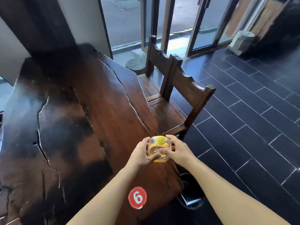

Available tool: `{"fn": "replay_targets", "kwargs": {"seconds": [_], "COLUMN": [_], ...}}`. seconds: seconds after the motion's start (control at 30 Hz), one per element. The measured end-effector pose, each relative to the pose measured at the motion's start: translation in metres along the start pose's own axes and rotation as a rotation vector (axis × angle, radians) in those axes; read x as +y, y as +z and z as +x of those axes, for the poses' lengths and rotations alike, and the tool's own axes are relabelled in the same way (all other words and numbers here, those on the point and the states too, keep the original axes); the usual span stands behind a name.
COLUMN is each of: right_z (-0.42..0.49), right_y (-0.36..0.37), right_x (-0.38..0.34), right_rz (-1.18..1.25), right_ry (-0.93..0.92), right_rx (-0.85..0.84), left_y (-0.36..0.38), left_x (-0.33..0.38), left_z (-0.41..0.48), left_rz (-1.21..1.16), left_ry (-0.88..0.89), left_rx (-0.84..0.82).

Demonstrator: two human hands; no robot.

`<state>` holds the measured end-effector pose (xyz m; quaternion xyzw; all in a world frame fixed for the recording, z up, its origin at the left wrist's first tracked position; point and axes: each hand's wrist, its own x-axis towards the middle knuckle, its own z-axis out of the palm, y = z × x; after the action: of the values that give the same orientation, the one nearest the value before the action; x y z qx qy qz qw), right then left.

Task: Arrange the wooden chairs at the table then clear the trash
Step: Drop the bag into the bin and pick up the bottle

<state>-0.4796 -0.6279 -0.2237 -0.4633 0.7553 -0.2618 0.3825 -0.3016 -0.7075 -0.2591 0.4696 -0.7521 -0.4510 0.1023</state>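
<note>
A clear plastic bottle point(159, 146) with a yellow cap and yellow label stands near the right edge of the long dark wooden table point(90, 111). My left hand point(142, 154) grips its left side and my right hand point(176, 151) grips its right side, thumbs across the front. Two dark wooden chairs stand along the table's right side: the nearer chair point(183, 95) with its seat partly under the table edge, and the farther chair point(156, 54) just behind it.
A red round sticker with the number 6 point(137, 197) is on the table near me. Dark tiled floor point(243, 119) spreads to the right. Glass doors point(203, 21) and a stone block point(241, 41) are at the back.
</note>
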Motion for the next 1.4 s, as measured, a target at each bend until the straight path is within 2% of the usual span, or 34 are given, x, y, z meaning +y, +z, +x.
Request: {"fn": "replay_targets", "kwargs": {"seconds": [0.37, 0.7, 0.93, 1.17, 1.4], "right_z": [-0.072, -0.099, -0.072, -0.018, 0.023], "right_y": [-0.093, -0.119, -0.091, -0.010, 0.065], "right_x": [0.099, 0.221, 0.306, 0.422, 0.516], "right_rz": [0.011, -0.057, -0.070, -0.045, -0.022], "right_ry": [0.061, 0.163, 0.216, 0.235, 0.310], "right_rx": [0.098, 0.047, -0.032, -0.023, -0.043], "left_y": [0.110, 0.230, 0.309, 0.401, 0.469], "left_x": [0.092, 0.106, 0.056, -0.044, -0.134], "left_z": [-0.007, -0.006, 0.014, 0.057, 0.091], "left_rz": [0.008, 0.134, 0.082, 0.028, 0.028], "left_ry": [0.073, 0.008, -0.091, -0.206, -0.241], "left_rx": [-0.143, -0.230, -0.260, -0.262, -0.329]}}
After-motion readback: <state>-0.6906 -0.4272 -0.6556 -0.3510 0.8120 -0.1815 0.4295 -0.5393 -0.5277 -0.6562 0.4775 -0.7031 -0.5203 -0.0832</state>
